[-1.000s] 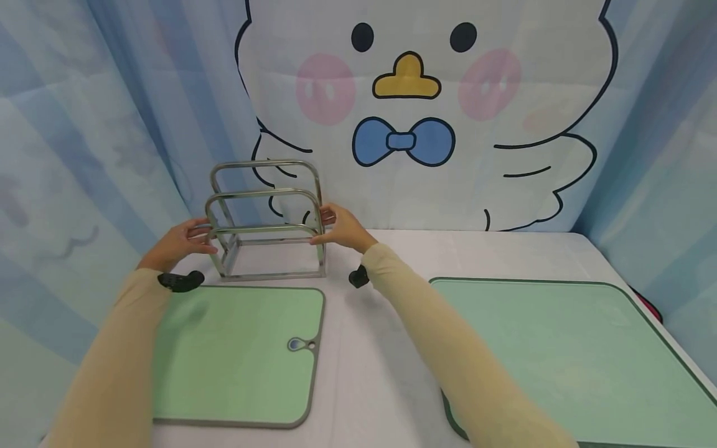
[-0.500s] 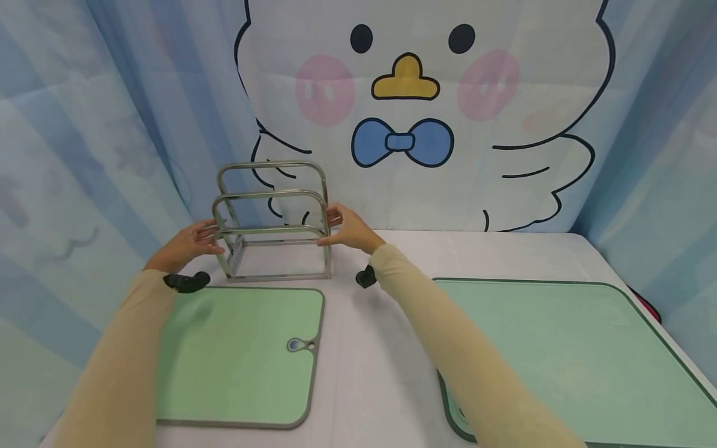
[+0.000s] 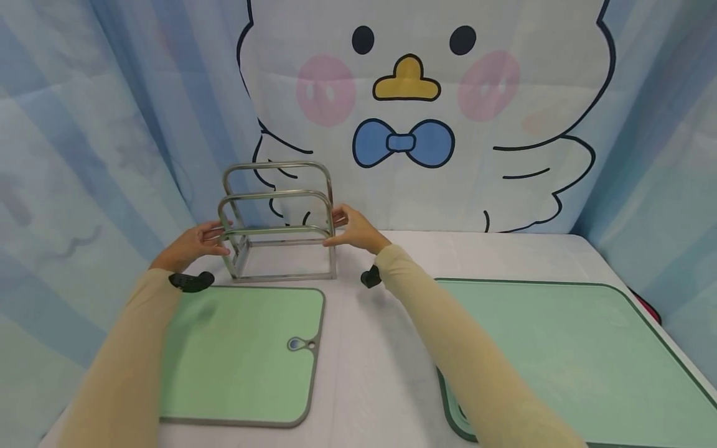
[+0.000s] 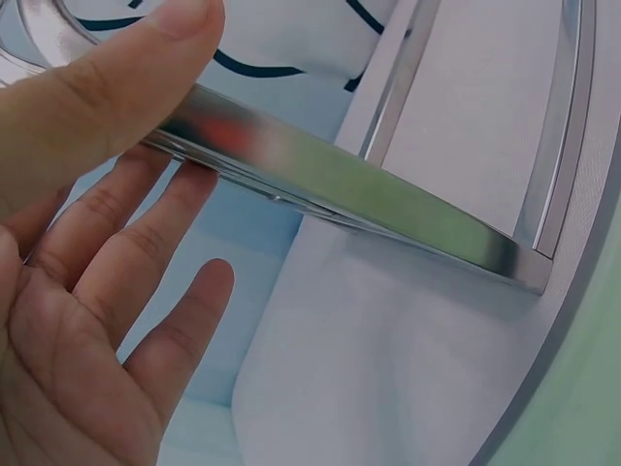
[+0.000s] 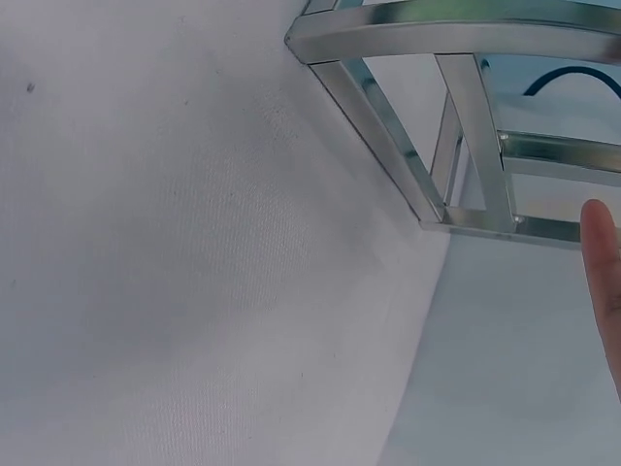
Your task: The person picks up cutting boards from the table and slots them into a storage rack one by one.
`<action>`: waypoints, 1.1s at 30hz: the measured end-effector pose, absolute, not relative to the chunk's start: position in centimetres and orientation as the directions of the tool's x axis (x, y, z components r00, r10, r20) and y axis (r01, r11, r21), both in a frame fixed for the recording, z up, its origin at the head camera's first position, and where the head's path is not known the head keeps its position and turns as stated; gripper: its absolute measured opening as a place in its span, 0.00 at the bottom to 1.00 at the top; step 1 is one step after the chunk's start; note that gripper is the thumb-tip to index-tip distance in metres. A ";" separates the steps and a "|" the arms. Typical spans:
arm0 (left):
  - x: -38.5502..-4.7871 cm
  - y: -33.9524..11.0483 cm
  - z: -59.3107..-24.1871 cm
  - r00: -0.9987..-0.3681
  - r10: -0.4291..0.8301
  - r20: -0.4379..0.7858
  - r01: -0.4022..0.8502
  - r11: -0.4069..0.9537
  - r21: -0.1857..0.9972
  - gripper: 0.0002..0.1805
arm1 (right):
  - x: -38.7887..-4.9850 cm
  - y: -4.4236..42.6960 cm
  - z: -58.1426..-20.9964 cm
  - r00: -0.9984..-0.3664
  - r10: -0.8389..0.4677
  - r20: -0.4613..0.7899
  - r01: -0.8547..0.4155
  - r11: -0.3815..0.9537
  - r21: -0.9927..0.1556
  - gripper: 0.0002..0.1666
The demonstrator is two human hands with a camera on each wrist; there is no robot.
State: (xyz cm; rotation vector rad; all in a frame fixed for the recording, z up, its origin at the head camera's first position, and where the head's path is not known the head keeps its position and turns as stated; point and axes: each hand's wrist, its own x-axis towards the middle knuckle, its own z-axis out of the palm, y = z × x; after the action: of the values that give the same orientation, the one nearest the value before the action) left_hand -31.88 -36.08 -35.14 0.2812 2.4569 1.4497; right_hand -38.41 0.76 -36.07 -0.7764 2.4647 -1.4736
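Observation:
A silver metal rack (image 3: 277, 229) with several rounded upright loops stands on the white cloth at the back left. My left hand (image 3: 193, 244) grips its left side; in the left wrist view the thumb lies over the flat metal bar (image 4: 369, 199) and some fingers are behind it. At the rack's opposite side, my right hand (image 3: 358, 232) holds the upright between thumb and fingers. The right wrist view catches one fingertip (image 5: 602, 257) near the frame's struts (image 5: 475, 136); the rest of that hand is out of that view.
A green cutting board (image 3: 241, 354) with a grey rim lies just in front of the rack. To the right is a larger pale green board (image 3: 577, 354), partly under the right forearm. A printed curtain (image 3: 403, 193) hangs behind the table.
Both hands have shifted the rack a short way to the right along the table. Their hold looks the same, and the boards have stayed in place.

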 end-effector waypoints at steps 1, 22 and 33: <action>-31.9 -36.0 -35.2 -0.944 0.302 -0.133 0.030 0.481 0.876 0.49 | -38.4 0.8 -36.1 -0.851 -0.511 0.118 -0.345 0.377 -0.859 0.40; -32.4 -34.2 -36.1 -0.951 0.292 -0.101 0.023 0.394 0.919 0.47 | -38.7 2.5 -36.4 -0.849 -0.515 0.122 -0.311 0.300 -0.902 0.36; -32.8 -33.6 -36.5 -0.953 0.286 -0.098 -0.011 0.293 0.956 0.43 | -38.7 3.0 -36.3 -0.832 -0.539 0.129 -0.301 0.244 -0.922 0.36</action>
State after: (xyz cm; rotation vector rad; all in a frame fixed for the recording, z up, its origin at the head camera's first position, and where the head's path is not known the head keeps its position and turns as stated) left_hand -32.80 -33.61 -36.49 0.2528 2.3123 1.7127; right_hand -38.75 2.97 -36.25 -0.7907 2.2989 -1.6276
